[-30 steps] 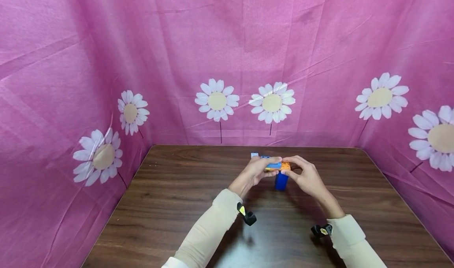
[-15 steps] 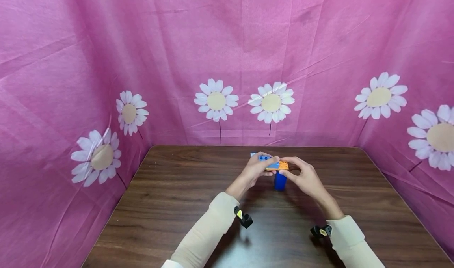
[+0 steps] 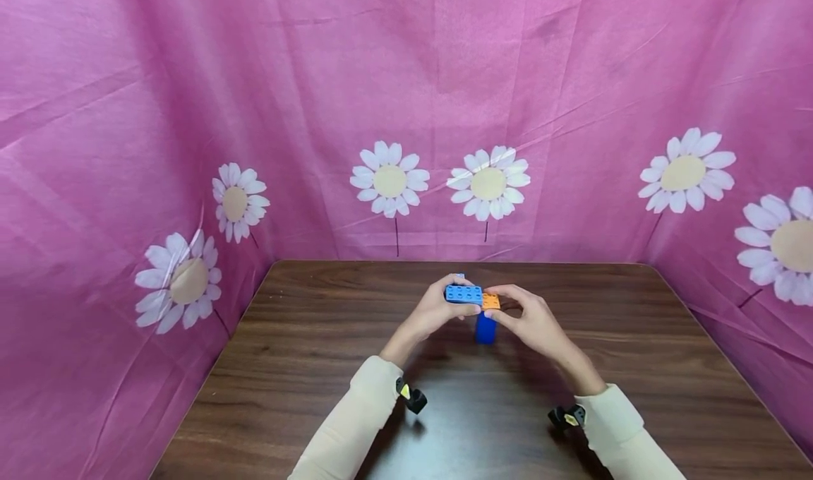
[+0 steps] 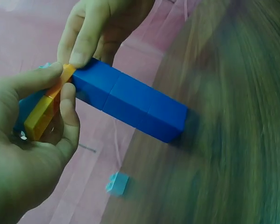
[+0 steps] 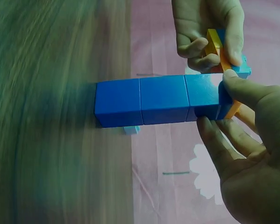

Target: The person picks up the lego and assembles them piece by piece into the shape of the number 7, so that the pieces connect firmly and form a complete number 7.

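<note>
A column of stacked dark blue blocks [image 3: 485, 330] stands upright on the table. An orange brick [image 3: 492, 301] lies across its top, with a yellow piece [image 4: 38, 117] beside it. Over the yellow piece sits a lighter blue studded brick [image 3: 464, 294]. My left hand [image 3: 427, 316] pinches this blue brick and the yellow piece between thumb and fingers, left of the column. On the other side, my right hand [image 3: 536, 327] grips the orange brick and the column's top block, thumb in front. Palms and fingers hide parts of the joint.
A small light blue brick [image 4: 118, 183] stands on the table behind the column, near the far edge. Pink cloth [image 3: 406, 78] with daisies hangs around the brown wooden table [image 3: 317, 367].
Both hands and the column have shifted a little left. The left thumb has slid off the blue brick's top to its front edge, baring the studs.
</note>
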### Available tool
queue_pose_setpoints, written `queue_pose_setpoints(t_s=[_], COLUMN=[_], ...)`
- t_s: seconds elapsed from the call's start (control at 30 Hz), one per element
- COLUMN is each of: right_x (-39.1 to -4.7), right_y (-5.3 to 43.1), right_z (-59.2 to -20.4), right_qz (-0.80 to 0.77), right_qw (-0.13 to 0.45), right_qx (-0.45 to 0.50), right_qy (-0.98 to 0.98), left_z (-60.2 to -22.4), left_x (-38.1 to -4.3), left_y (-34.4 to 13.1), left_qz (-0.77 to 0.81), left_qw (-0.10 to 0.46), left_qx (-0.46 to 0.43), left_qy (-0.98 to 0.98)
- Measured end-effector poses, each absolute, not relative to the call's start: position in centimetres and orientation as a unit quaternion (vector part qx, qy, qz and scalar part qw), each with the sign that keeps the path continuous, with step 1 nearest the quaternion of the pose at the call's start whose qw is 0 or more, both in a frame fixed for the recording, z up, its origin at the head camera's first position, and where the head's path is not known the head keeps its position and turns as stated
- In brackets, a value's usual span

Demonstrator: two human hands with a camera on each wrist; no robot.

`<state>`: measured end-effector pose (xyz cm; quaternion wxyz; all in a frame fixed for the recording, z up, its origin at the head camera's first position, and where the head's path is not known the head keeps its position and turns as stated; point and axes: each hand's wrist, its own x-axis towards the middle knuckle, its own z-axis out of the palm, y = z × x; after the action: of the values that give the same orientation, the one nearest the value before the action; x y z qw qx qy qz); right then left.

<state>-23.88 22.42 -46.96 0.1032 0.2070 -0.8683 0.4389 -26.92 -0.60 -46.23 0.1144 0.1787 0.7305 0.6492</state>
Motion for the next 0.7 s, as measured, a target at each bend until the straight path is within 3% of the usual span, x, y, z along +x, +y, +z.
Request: queue_pose_setpoints(t_s=[0.3,0.7], right_x=[-23.8,-26.9], right_y=[21.1,21.4], right_z=[-46.7,-46.3], right_qz=[0.479,0.461], right_qw=[0.050,0.079], right_qx=[0.222,0.202], right_qy=[-0.848,-0.861], left_z=[-46.0,-46.3], left_x=[-26.2,-26.3], left_y=[-3.4,-5.9], left_qz=[0.624,0.633], left_qw=[0.091,0.063], left_qx=[0.190,0.182], left_qy=[0.753,0.750])
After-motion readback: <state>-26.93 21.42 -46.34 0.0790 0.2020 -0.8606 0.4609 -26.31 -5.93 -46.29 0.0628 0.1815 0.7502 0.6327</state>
